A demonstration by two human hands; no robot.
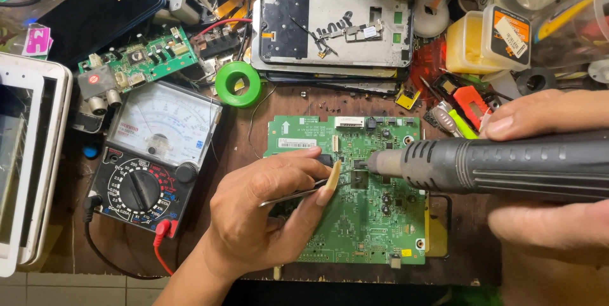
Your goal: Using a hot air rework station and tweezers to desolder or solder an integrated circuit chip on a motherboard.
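Board [368, 217], green, lies at the table's front edge mid-rework: left hand [266, 211] pinches tweezers [295, 195] by a chip [359, 180], right hand [545, 173] clenches the hot-air gun [501, 165], needing steady aim.

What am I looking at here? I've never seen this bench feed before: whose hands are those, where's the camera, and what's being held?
This is one view from a camera worn on a person's head, looking down at a cluttered workbench. Both hands are that person's own. The left hand pinches metal tweezers, tips toward a chip on the green circuit board lying flat at centre. The right hand grips a dark hot-air tool, its nozzle aimed at the same spot. To the left lies an analog multimeter with red and black leads, above it a smaller green board, a green tape roll and a stripped phone frame.
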